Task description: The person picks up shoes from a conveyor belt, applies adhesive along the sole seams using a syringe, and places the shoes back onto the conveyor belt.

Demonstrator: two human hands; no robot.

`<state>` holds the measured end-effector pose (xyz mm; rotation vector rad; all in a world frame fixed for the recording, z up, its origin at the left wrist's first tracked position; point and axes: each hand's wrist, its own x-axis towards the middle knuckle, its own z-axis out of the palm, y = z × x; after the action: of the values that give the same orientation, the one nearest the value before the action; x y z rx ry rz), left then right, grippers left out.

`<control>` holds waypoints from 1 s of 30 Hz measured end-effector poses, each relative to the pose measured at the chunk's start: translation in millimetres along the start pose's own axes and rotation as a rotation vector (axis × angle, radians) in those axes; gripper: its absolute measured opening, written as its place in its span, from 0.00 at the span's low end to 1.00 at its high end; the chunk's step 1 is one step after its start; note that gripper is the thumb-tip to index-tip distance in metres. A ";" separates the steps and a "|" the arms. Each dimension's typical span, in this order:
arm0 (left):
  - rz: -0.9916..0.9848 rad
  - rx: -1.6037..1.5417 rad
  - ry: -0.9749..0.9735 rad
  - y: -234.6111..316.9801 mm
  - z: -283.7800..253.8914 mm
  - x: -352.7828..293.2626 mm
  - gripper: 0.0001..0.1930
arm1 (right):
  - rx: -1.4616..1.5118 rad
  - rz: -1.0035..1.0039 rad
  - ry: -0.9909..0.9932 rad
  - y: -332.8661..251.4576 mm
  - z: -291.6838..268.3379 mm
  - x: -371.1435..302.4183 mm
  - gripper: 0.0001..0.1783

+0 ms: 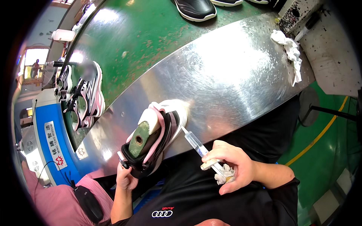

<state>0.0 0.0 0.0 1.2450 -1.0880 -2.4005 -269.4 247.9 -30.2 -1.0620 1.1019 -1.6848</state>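
Observation:
A black, pink and white sneaker (170,130) stands tilted over the near edge of the metal table, with a worn green shoe last (140,140) inside it. My left hand (126,178) is closed at its heel. By those fingers a small white-and-black stick-like piece (122,159) sticks up; its kind is unclear. My right hand (235,165) grips a clear plastic syringe (195,142), its plunger end wrapped in crumpled whitish material (225,174). The thin nozzle points at the sneaker's white sole edge, touching or very close to it.
The shiny metal tabletop (226,83) borders a green surface (139,52). More sneakers (88,94) stand at left; black shoes (195,9) are at the far side. A crumpled white cloth (289,52) lies at right. Someone in pink (64,203) sits at left.

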 end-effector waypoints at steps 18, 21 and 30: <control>-0.246 -0.310 -0.342 -41.7 70.2 3.8 0.41 | -0.040 0.110 -0.039 -38.8 9.5 7.2 0.36; -0.331 -0.378 -0.384 -41.7 80.1 7.2 0.41 | -0.063 0.120 -0.066 -47.9 7.7 4.9 0.39; -0.493 -0.596 -0.652 -60.8 95.4 30.1 0.35 | -0.067 0.216 -0.077 -100.2 2.7 -7.5 0.38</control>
<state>-84.8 76.2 -26.3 0.5701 -0.0862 -3.2691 -283.9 280.5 63.8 -1.0023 1.1851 -1.4351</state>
